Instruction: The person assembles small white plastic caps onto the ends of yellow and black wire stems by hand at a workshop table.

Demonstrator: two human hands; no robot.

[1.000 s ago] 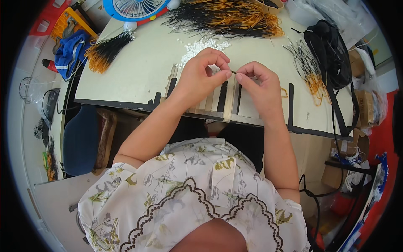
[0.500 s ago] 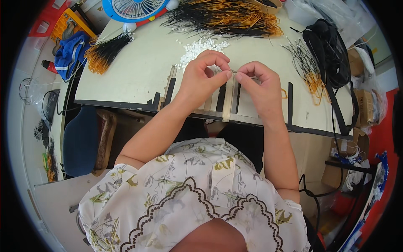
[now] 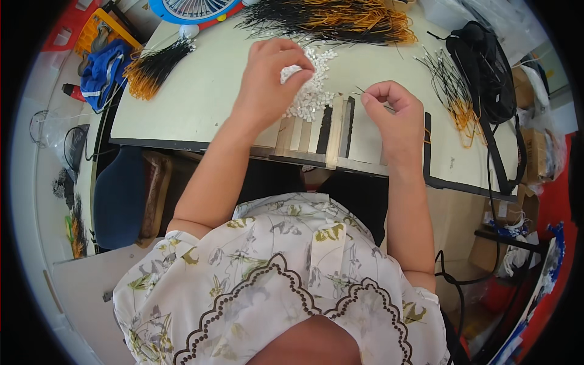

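While the right hand (image 3: 398,115) pinches a thin dark wire (image 3: 359,90) between thumb and forefinger, the wire's short free end pokes out to the left and slightly away from the person, so that its visible long axis slants toward the loose heap of small white pieces (image 3: 316,94) on the table (image 3: 194,109). That heap lies to the left of the wire's tip, with bare tabletop between the two, and the left hand (image 3: 267,76) is clearly the nearer one to it. The left hand is at the heap's left side, partly covering it, its thumb and forefinger curled toward each other with a narrow gap; whether a white piece sits between them cannot be told. The rest of the wire is mostly hidden by the right hand, though an orange loop (image 3: 427,137) shows just beyond that hand's outer side; whether it belongs to the same wire is unclear. Nearer the person, between the two forearms, pale and black strips (image 3: 333,134) run lengthwise to the table's front edge. A large bundle of black and orange wires (image 3: 340,21) lies beyond the heap, and a smaller bunch (image 3: 453,103) rests to the right of the right hand.
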